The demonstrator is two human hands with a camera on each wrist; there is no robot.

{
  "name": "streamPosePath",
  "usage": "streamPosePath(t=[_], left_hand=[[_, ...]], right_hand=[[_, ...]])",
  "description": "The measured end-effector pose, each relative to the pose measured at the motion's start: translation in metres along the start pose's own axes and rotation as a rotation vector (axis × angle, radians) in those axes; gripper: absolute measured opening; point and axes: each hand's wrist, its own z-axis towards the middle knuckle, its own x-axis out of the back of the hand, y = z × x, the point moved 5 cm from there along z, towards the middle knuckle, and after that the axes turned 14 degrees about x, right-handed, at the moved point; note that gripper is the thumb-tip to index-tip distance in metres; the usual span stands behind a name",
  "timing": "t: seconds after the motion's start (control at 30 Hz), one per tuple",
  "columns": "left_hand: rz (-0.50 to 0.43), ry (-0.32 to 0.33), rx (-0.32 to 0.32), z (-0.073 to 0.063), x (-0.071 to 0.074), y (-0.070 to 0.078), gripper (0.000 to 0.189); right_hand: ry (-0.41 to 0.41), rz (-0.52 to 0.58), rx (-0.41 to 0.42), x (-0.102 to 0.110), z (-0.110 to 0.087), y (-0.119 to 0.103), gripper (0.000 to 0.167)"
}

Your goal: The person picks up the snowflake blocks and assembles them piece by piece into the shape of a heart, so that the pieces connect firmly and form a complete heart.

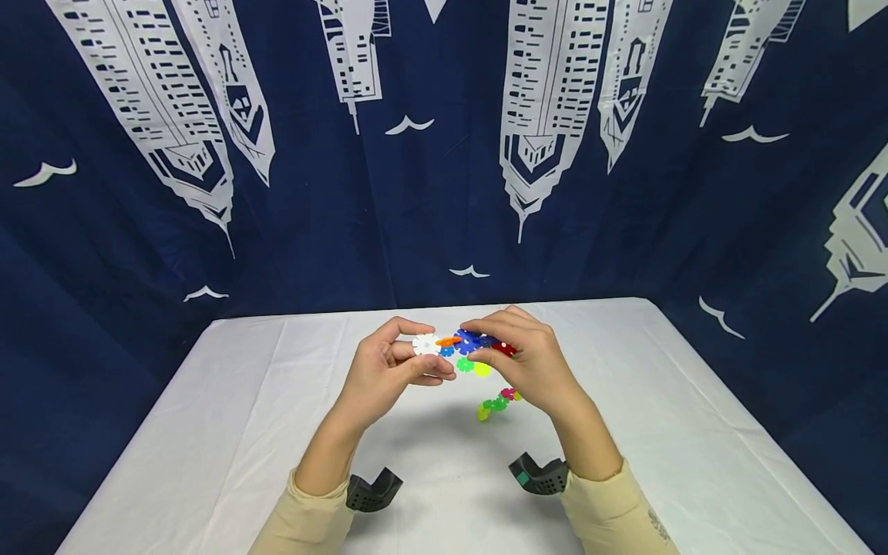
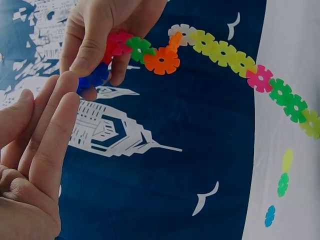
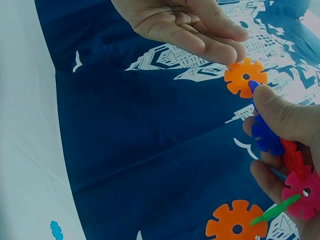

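Observation:
My left hand [image 1: 391,362] holds a white notched disc [image 1: 426,344] by its edge, between thumb and fingers; the left wrist view hides that disc. My right hand [image 1: 523,351] pinches a blue notched disc [image 1: 467,341] at one end of a long chain. An orange disc [image 3: 246,77] sits between the hands, slotted to the blue end and close at the left fingertips. From the right hand the chain runs on through a red disc [image 3: 292,157], a pink disc [image 3: 301,197], a green disc [image 2: 141,49] and an orange disc [image 2: 162,61], then several yellow, pink and green ones.
On the white-covered table [image 1: 277,432] lie a loose blue disc [image 2: 270,216], a green disc [image 2: 283,184] and a yellow disc [image 2: 287,160], beyond the hands. The chain's far end [image 1: 483,412] dangles below my right hand. A dark blue printed curtain [image 1: 416,193] stands behind the table.

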Motion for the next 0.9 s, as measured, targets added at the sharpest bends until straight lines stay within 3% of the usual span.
streamPosePath(t=[0.67, 0.9], left_hand=[[-0.01, -0.015, -0.024, 0.0025, 0.0017, -0.0009, 0.035], [-0.026, -0.022, 0.007, 0.0029, 0.0036, -0.0026, 0.037]], right_hand=[[-0.03, -0.07, 0.002, -0.0019, 0.0022, -0.0019, 0.036], [-0.059, -0.105, -0.017, 0.0011, 0.0028, -0.0045, 0.039]])
